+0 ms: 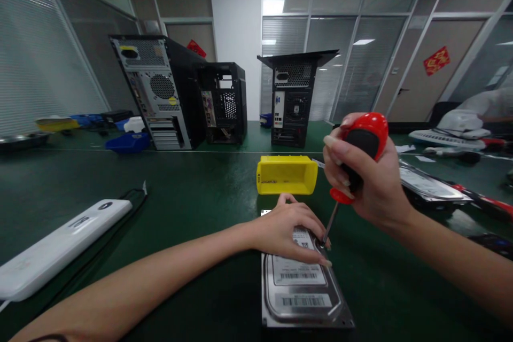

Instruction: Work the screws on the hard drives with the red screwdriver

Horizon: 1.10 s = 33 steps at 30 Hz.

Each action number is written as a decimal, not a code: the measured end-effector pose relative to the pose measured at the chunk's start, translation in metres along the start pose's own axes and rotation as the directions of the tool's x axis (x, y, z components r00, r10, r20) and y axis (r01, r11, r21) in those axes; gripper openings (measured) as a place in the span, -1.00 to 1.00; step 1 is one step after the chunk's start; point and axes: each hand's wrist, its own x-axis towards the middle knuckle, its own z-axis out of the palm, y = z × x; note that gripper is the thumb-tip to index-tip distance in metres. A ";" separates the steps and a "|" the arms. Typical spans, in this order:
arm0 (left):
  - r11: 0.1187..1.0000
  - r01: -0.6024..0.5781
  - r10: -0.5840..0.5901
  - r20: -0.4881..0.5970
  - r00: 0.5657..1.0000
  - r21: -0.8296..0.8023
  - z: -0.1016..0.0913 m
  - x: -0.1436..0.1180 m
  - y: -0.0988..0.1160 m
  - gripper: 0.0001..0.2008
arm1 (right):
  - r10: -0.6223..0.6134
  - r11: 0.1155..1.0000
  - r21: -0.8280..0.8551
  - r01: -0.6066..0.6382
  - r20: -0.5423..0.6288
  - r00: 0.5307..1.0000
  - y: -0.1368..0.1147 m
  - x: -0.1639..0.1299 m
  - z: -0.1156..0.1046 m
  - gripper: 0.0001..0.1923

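Note:
A silver hard drive (302, 294) with barcode labels lies flat on the green table (192, 208) in front of me. My left hand (290, 232) rests on its far end, fingers pressing it down. My right hand (363, 176) grips the red and black handle of a screwdriver (360, 152). The thin shaft slants down and left, and its tip meets the drive's far right corner next to my left fingertips. Just behind the drive stands a small yellow plastic bin (286, 175).
Three black computer towers (160, 91) (225, 102) (292, 99) stand at the back. A white power strip (56, 248) with a black cable lies at left. Blue bins (128, 142) sit at back left. More hard drives (430, 184) and a keyboard (447, 139) lie at right.

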 end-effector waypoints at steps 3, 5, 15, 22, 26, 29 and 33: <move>1.000 0.014 -0.014 0.009 1.000 -0.001 0.000 0.000 0.000 -0.77 | -0.017 0.999 -0.048 0.018 0.017 1.000 0.000 0.000 0.000 -0.78; 1.000 0.021 -0.021 0.013 1.000 0.004 0.000 0.001 0.001 -0.76 | -0.027 0.998 -0.055 0.029 0.030 0.999 0.000 0.000 -0.001 -0.78; 1.000 0.002 -0.002 0.007 1.000 0.031 0.001 0.000 -0.002 -0.76 | -0.037 0.999 -0.036 0.037 -0.003 0.999 -0.021 0.005 0.002 -0.82; 1.000 -0.010 0.010 -0.027 1.000 0.019 0.000 -0.001 0.000 -0.79 | 0.169 0.899 -0.400 -0.179 -0.059 0.984 -0.022 0.016 -0.022 -0.71; 0.998 -0.038 0.038 -0.006 0.999 0.051 0.000 -0.001 -0.002 -0.88 | 0.582 0.577 -0.625 -0.525 -0.137 0.802 0.004 0.003 -0.053 -0.51; 0.998 -0.039 0.038 0.010 0.999 0.057 0.000 0.000 -0.005 -0.86 | 0.714 0.407 -0.744 -0.530 -0.103 0.692 0.024 -0.014 -0.073 -0.51; 0.999 -0.019 0.018 0.011 1.000 0.041 0.000 -0.001 -0.007 -0.85 | 0.748 0.252 -0.900 -0.357 -0.053 0.661 0.036 -0.030 -0.084 -0.61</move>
